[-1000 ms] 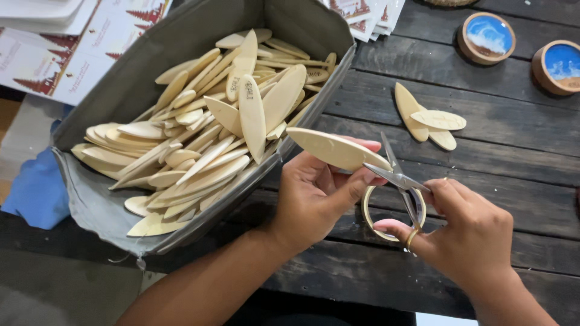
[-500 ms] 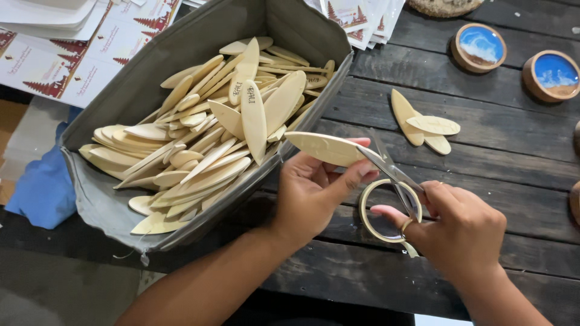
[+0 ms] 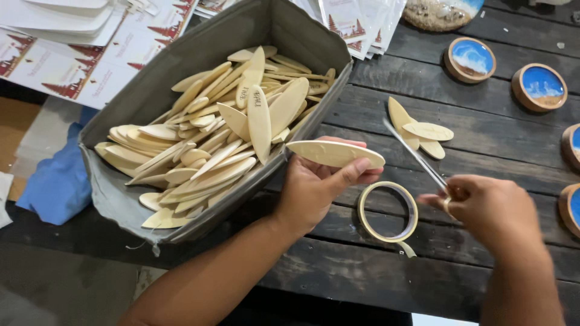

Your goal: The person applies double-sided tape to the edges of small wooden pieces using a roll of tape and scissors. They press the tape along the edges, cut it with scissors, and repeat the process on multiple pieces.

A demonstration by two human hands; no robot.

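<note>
Dark plank table (image 3: 495, 181): grey box (image 3: 181, 90), tape roll (image 3: 388, 212), three loose wooden blanks (image 3: 423, 134), round blue coasters (image 3: 470, 59), printed cards (image 3: 90, 66).

Your two forearms are bare: no sleeves, no cuffs, no gloves show anywhere along them. Your left hand (image 3: 314, 187) carries no ring, band or watch on any finger or on the wrist that you can see. Your right hand (image 3: 483, 208) is blurred, so its fingers cannot be read for rings; its wrist is bare too. The left forearm enters from 7 o'clock, the right from 5 o'clock, and both are cut off at the frame edge before any clothing shows.
</note>
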